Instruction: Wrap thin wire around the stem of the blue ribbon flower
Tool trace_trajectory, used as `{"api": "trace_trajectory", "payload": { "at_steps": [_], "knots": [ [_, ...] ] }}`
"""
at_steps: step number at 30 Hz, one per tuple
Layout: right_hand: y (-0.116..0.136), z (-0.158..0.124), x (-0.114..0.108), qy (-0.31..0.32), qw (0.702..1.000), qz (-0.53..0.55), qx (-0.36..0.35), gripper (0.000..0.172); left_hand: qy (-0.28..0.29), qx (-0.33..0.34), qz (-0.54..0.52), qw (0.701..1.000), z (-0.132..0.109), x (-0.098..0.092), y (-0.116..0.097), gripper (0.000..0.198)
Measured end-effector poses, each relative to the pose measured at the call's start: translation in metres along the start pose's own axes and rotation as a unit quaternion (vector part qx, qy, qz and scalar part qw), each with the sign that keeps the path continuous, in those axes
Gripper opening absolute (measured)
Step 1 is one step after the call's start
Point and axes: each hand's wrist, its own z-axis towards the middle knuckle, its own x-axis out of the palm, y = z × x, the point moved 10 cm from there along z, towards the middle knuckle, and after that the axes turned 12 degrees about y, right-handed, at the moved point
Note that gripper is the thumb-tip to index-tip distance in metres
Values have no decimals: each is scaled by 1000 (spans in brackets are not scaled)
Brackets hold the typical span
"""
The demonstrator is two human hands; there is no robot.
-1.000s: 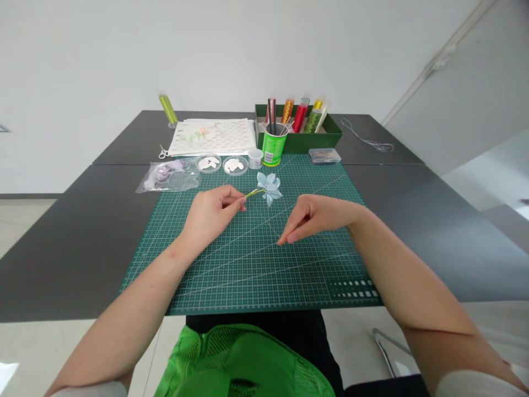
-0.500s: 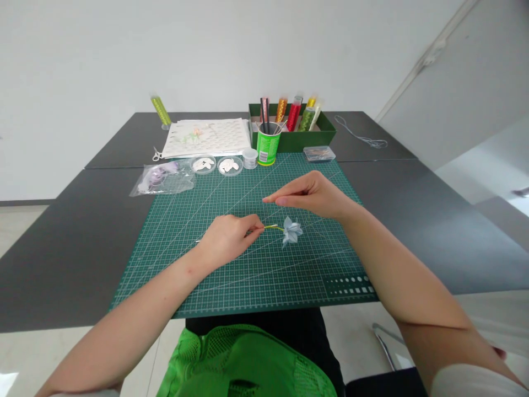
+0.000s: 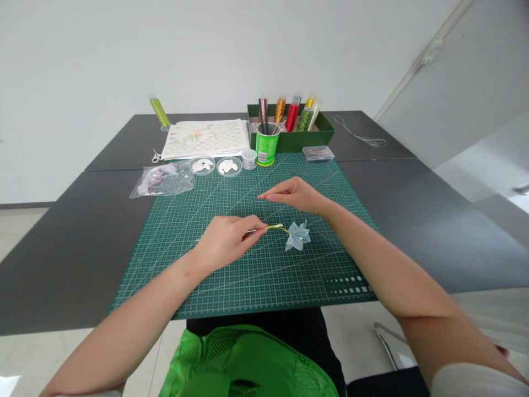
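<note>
A pale blue artificial flower point(image 3: 298, 236) hangs over the cutting mat, its petals pointing right and toward me. My left hand point(image 3: 227, 236) pinches its thin green stem point(image 3: 274, 226) between thumb and forefinger. A small white piece sits along the stem near the flower, and a thin end of the stem or wire pokes out behind the hand. Above and a little right of the stem is my right hand point(image 3: 294, 194), thumb and fingers pressed together. Whatever it pinches, perhaps very thin, cannot be made out.
The green cutting mat point(image 3: 248, 286) lies on a dark table. Along its far side stand two dishes of white pieces point(image 3: 202, 165), stacked small tubs point(image 3: 249, 159), a green can of tools point(image 3: 266, 148) and a clear box point(image 3: 318, 154). Behind is a green box point(image 3: 326, 135) of thread spools; a plastic bag point(image 3: 163, 179) lies left.
The flower has turned on its stem, so its petals face differently and it sits slightly farther right. My right hand has shifted a little left. The left hand keeps its pinch.
</note>
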Motion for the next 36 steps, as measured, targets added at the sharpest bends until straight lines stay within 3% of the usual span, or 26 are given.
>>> {"api": "trace_trajectory", "payload": {
  "at_steps": [6,17,22,25,27,30,33,36],
  "knots": [
    [-17,5,20,95,995,2,33,29,-106,14,40,993,-6,-24,-3,17],
    [-21,5,32,152,985,64,41,32,-171,-5,57,984,-12,-35,0,22],
    [-24,2,33,158,983,75,55,33,-191,-54,-4,980,-13,-40,11,17],
    [-25,1,37,159,981,94,57,32,-197,-110,-113,968,-13,-40,31,16],
    [-25,3,33,124,983,133,39,29,-193,-142,-233,942,-12,-35,48,19],
    [-34,6,10,3,983,180,24,31,-181,-174,-402,881,-10,-23,67,25],
    [-55,-3,-25,-154,979,97,91,36,-169,-191,-479,840,-9,-16,74,27],
    [-60,-17,-54,-275,953,6,129,31,-147,-198,-510,824,-7,-11,75,29]
  ]
}}
